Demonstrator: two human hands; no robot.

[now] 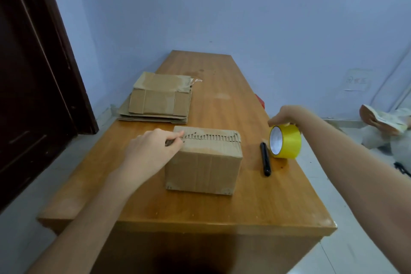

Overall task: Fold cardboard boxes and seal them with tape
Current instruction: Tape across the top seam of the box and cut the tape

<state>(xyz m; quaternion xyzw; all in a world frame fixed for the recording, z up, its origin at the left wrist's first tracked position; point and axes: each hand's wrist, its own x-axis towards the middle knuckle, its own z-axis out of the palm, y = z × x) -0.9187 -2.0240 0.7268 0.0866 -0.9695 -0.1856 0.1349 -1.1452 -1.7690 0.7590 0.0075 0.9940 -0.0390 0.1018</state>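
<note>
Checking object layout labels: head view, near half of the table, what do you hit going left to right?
left hand → cardboard box → black pen → yellow tape roll, with the right hand on top of it.

2 boxes [203, 162] [159, 98], 1 tape roll [285, 142], 1 black pen [265, 159], 2 hands [153, 147] [285, 115].

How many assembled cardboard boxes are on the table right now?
2: one box near the front under the left hand, one taped box farther back atop flat cardboard. None visibly hidden.
</note>
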